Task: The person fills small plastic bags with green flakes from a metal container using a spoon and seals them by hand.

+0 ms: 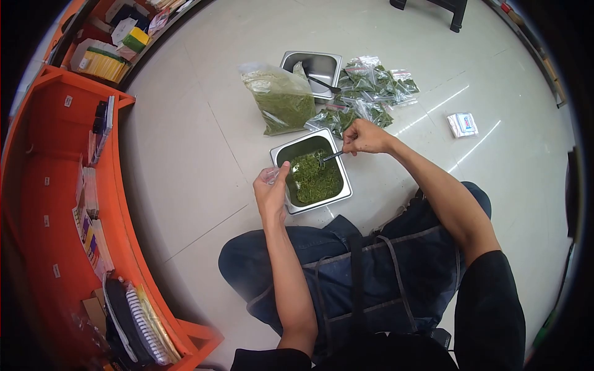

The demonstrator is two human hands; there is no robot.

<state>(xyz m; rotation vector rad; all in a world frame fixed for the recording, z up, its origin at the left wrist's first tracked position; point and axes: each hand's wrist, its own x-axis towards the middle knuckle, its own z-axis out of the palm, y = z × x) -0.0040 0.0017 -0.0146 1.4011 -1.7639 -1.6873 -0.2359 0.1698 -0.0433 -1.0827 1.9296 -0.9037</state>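
A: Which clothes can you see?
B: The sleeves are black and short; they end near the elbows, so the forearms are bare.
A: And what is below?
B: Dark blue trousers, and over them a navy apron with thin grey edging and a dark strap down the middle.

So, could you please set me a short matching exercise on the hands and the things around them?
Column one
1. Right hand
2. Orange shelf
3. Left hand
4. Large plastic bag

Column two
A. See-through, stuffed with fine green pieces
B. Holding clear plastic at the near steel pan
C. Gripping a utensil by its handle
D. Holding a spiral notebook

Right pairs: 1-C, 2-D, 3-B, 4-A
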